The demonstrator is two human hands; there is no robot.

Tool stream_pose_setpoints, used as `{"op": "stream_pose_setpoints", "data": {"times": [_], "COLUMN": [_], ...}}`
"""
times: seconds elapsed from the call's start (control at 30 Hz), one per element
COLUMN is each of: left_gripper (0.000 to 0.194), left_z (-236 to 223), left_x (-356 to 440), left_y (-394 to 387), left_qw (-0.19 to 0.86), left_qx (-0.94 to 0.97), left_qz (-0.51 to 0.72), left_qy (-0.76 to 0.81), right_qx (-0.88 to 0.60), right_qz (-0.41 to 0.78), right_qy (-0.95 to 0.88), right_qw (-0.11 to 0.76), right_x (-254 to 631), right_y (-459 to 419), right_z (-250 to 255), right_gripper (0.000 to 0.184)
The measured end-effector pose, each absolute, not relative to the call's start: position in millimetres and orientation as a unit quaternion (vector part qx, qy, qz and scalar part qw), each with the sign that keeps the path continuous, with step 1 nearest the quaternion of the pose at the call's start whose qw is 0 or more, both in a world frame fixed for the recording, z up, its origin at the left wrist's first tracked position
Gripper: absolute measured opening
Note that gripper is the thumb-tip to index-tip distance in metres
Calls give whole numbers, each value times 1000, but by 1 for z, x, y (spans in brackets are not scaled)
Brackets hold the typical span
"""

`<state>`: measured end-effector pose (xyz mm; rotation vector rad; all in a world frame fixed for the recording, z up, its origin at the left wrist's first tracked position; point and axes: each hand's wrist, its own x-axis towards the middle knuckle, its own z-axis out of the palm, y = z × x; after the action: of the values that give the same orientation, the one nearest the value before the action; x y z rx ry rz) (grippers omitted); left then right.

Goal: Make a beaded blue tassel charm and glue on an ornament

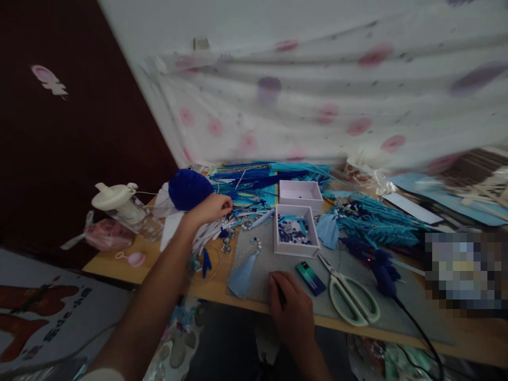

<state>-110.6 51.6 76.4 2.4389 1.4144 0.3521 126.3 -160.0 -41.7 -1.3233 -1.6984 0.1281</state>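
Observation:
My left hand [214,207] reaches across the pile of blue craft pieces, thumb and fingers pinched together. Whatever is in that pinch is too small to make out. Below it lie white cords [206,233] and silvery charms [226,244]. My right hand [292,307] rests at the table's front edge with its fingers curled; their inner side is hidden. A light-blue tassel [243,276] with beads lies to its left. Close by on the right are a blue-green lighter-like case [310,278] and scissors [353,299]. Beyond stands a white box [297,248] of beads.
A second white box [300,193] stands behind. A dark blue glue gun [377,267] with a red light trails its cord over the front edge. Teal feathery strips [381,219] lie at right. A lidded bottle [133,211] and a royal-blue bundle [189,189] are at left.

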Motion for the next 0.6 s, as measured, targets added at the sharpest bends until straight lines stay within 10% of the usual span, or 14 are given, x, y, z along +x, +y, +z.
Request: {"op": "stream_pose_setpoints", "data": {"times": [0.6], "left_gripper": [17], "left_z": [91], "left_x": [-111], "left_y": [72], "left_qw": [180], "left_qx": [853], "left_qz": [85], "left_qy": [482], "right_qx": [-544], "right_qz": [63], "right_qy": [-688], "right_qw": [477], "right_x": [126], "right_y": [-159], "right_z": [-39], "right_gripper": [22]}}
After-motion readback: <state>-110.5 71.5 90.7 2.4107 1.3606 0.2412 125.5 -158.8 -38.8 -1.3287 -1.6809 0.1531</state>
